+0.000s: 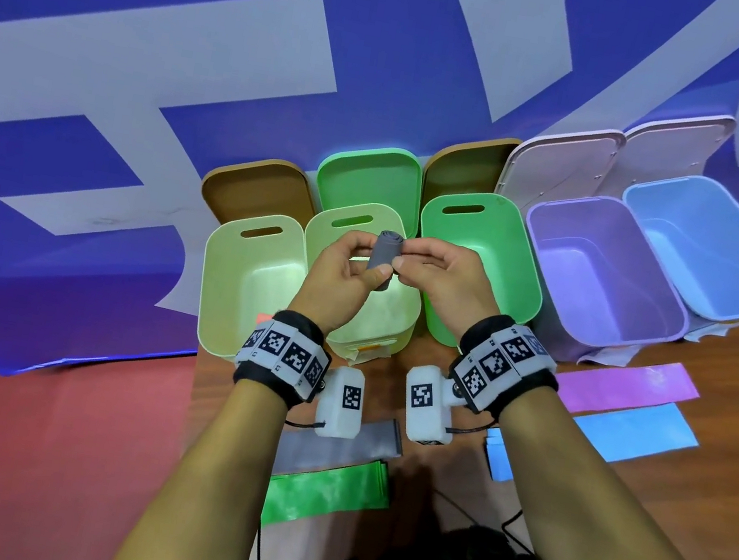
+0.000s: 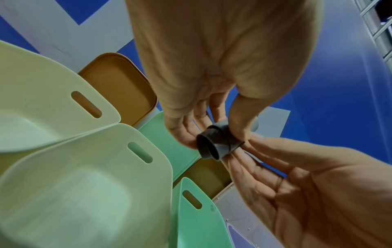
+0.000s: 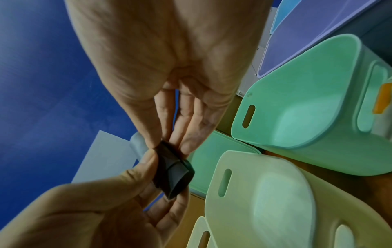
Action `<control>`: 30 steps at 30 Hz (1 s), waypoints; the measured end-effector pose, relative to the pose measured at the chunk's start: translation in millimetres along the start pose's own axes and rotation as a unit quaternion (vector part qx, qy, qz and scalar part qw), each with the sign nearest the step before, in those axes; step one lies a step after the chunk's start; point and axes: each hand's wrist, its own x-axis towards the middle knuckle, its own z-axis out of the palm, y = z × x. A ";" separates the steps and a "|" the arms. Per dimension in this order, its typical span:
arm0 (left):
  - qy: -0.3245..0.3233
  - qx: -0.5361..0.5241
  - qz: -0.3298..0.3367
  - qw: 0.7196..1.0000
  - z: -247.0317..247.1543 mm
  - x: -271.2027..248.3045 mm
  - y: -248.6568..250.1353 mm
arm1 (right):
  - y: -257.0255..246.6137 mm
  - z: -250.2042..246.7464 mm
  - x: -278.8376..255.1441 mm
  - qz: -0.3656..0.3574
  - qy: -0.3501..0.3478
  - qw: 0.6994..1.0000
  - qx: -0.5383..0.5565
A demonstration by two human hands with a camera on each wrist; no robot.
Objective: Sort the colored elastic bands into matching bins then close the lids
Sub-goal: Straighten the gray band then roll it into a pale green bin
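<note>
A dark grey elastic band (image 1: 383, 257), rolled into a short tube, is pinched between both hands in the air above the second pale yellow-green bin (image 1: 391, 327). My left hand (image 1: 364, 257) grips its lower left side with thumb and fingers. My right hand (image 1: 408, 254) pinches its upper right edge. The left wrist view shows the grey roll (image 2: 214, 144) end-on under the left thumb, and the right wrist view shows the grey roll (image 3: 174, 171) pressed between both thumbs. All bins stand with their lids off.
A pale bin (image 1: 250, 279), green bin (image 1: 483, 259), purple bin (image 1: 603, 275) and blue bin (image 1: 715, 245) form a row; the lids lean behind them. A flat grey band (image 1: 339, 450), green band (image 1: 322, 492), purple band (image 1: 623, 386) and blue band (image 1: 635, 432) lie on the table.
</note>
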 end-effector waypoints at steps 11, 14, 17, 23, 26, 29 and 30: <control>-0.012 0.061 -0.030 0.998 5.5 21.7 -41.5 | 38.7 2.1 25.3 0.079 0.018 0.992 -0.092; -0.018 0.087 -0.039 0.995 7.2 26.4 -53.9 | 52.4 3.3 30.3 0.129 0.015 0.988 -0.083; -0.033 0.092 -0.073 0.992 10.0 28.0 -63.1 | 61.9 3.9 35.2 0.158 0.010 0.984 -0.086; -0.042 0.086 -0.126 0.987 10.2 32.8 -79.0 | 81.5 5.8 42.2 0.195 0.018 0.975 -0.102; -0.039 0.089 -0.129 0.987 9.0 37.0 -83.4 | 84.1 7.2 47.0 0.195 0.024 0.974 -0.112; -0.036 0.098 -0.138 0.985 10.7 38.1 -86.3 | 83.7 10.0 49.7 0.191 0.021 0.974 -0.118; -0.035 0.101 -0.139 0.984 11.4 37.9 -87.0 | 84.0 10.6 50.0 0.189 0.022 0.974 -0.120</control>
